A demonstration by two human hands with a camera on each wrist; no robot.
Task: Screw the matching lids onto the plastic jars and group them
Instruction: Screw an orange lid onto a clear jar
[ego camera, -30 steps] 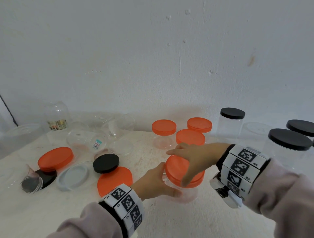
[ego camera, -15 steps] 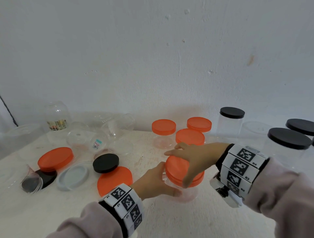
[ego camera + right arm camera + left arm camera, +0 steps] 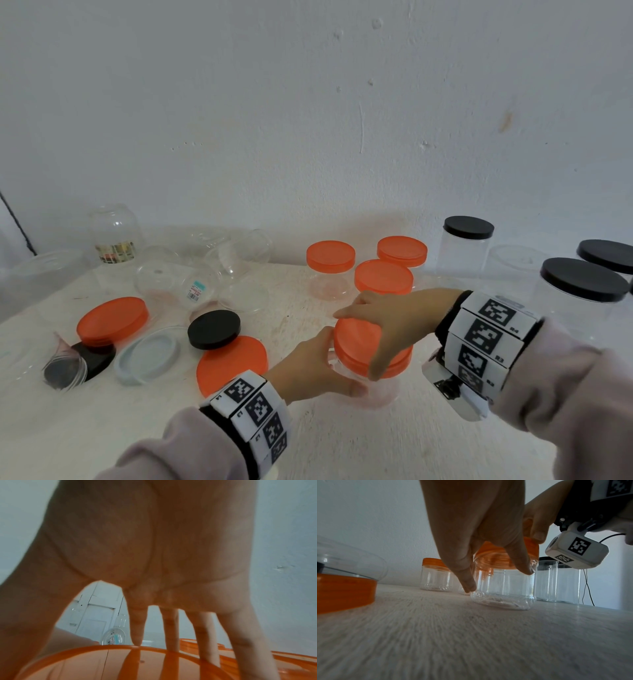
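- Left hand [image 3: 310, 368] wraps the clear jar [image 3: 503, 588] at lower centre of the head view.
- Right hand [image 3: 394, 318] grips its orange lid [image 3: 359, 346] from above.

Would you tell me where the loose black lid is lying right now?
In the head view, the loose black lid lies left of centre on the table, overlapping a flat orange lid, beside a clear lid.

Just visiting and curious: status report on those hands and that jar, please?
Left hand holds the clear jar steady. Right hand grips its orange lid from above. Nothing in the way.
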